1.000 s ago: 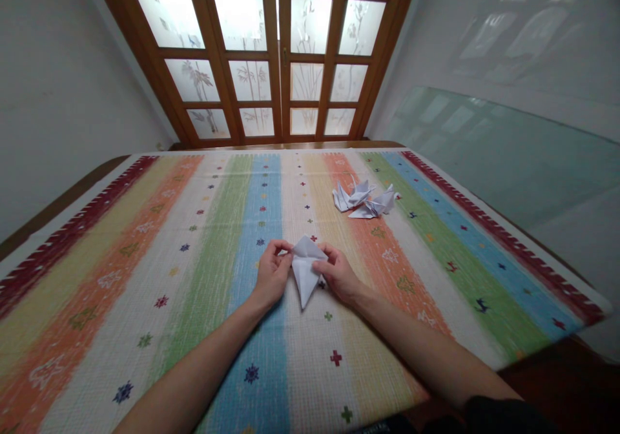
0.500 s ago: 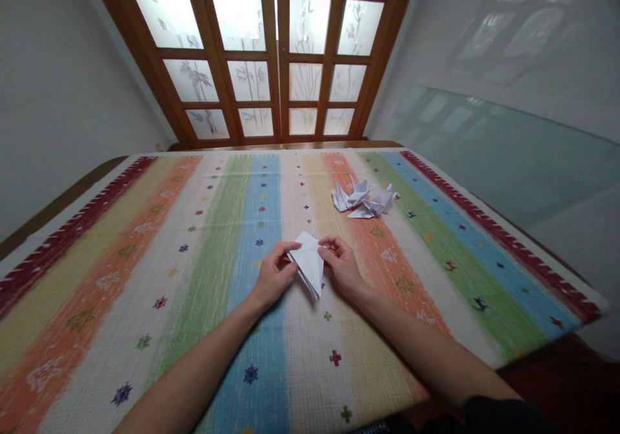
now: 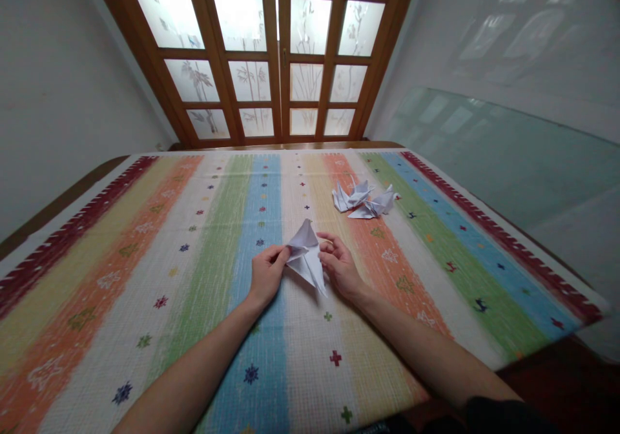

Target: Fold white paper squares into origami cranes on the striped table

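A white folded sheet of paper [image 3: 310,263] is held just above the table between my two hands, its top layer lifted into a raised flap and its narrow tip pointing toward me. My left hand [image 3: 268,269] pinches the left corner of that flap between thumb and fingers. At the paper's right edge, my right hand [image 3: 341,269] grips with the thumb in front, while its upper fingers are partly raised. What the fingers behind the paper do is hidden.
Several white origami cranes [image 3: 363,198] sit close together farther back, right of the middle. A striped, multicoloured tablecloth [image 3: 208,330] covers the table. A glass panel [image 3: 504,156] stands along the right wall, and wooden doors with frosted panes [image 3: 252,79] are beyond the far edge.
The folded paper's top layer has been opened and lifted, so the flat diamond now shows a spread flap. My left hand has moved slightly left, drawing its corner outward.
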{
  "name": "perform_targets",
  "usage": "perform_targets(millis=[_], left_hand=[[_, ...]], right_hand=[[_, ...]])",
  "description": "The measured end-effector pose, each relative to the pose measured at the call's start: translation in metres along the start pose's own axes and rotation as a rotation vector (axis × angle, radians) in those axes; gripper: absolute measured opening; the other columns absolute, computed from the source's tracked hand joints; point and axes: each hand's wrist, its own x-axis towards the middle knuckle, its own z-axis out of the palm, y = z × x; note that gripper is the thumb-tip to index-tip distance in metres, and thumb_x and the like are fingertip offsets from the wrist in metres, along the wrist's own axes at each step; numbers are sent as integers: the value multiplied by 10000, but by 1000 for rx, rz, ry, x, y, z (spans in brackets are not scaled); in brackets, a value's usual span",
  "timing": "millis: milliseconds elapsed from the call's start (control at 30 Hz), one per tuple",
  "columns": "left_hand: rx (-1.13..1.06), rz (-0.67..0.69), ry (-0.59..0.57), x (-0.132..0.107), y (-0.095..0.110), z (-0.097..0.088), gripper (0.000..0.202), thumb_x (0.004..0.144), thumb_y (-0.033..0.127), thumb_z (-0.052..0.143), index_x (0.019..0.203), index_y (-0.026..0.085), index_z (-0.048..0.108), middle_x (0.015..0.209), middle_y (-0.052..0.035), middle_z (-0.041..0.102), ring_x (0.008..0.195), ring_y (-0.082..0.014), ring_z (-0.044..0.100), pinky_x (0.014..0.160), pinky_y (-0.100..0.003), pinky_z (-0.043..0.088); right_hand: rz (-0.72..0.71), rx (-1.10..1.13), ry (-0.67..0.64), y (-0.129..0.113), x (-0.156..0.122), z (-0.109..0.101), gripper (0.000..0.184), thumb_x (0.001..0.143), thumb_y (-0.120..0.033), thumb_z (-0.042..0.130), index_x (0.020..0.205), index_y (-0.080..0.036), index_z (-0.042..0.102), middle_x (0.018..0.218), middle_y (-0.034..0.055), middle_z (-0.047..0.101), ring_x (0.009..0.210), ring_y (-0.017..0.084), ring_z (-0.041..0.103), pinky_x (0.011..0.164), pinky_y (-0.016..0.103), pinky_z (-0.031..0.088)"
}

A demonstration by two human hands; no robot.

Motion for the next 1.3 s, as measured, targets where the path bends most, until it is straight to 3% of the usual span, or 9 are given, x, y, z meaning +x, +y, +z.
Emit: perform_targets(millis=[200,300,433,567,733,900,1000,1100,1300], left_hand=[[-86,-93,37,0,-3,4,238,770,371,603,779,159,710,614,6,636,553,-128,532,544,-235,418],[-143,-116,39,0,-6,6,250,743,382,632,821,151,685,565,25,586,513,-116,507,520,-226,403],[-125,-77,-11,-1,-7,5,224,755,370,626,804,155,668,566,36,550,519,-106,483,532,-223,384],[-57,-12,-47,-4,-6,5,193,794,347,594,814,161,642,643,18,584,595,-121,523,599,-238,415],[139,234,10,-12,-4,7,244,789,321,636,972,189,545,813,-11,604,715,-147,562,690,-275,460],[436,528,-51,-17,-4,7,338,707,375,740,950,207,576,1091,-102,593,990,-254,562,869,-398,463],[511,520,19,-17,-3,6,253,779,266,656,1020,201,618,1089,-107,570,995,-256,543,869,-409,458],[481,498,111,-15,-4,6,133,830,221,589,934,202,669,1029,-86,562,962,-231,541,833,-384,465],[130,324,120,-4,-13,7,103,856,232,563,833,197,658,963,-50,575,888,-161,577,752,-283,498]], right_hand=[[-63,-165,43,1,0,-1,423,617,-213,665,1022,-228,541,761,-36,544,598,111,500,544,229,429],[-154,-372,81,5,-3,1,409,657,-223,682,1036,-211,529,896,9,586,750,155,571,669,287,488],[-283,-537,-30,6,-7,4,323,713,-205,672,1023,-208,585,1053,45,581,993,207,569,890,382,465],[-321,-563,-46,5,-7,4,302,722,-162,644,1016,-224,615,1047,41,600,998,204,575,909,384,453],[-323,-628,-20,5,-7,1,309,731,-140,618,1020,-251,624,1032,33,631,980,210,589,887,380,454],[-361,-648,69,4,-10,2,198,777,-218,650,970,-244,616,957,33,638,887,209,601,797,357,470],[-417,-704,27,2,-12,4,160,775,-198,653,928,-228,617,935,43,626,871,210,591,768,348,471],[-454,-767,-2,2,-13,6,119,778,-148,623,876,-212,613,902,41,607,872,204,577,788,348,471],[-364,-789,83,5,-10,4,140,751,-152,621,882,-194,594,901,35,582,792,177,566,714,316,482]])
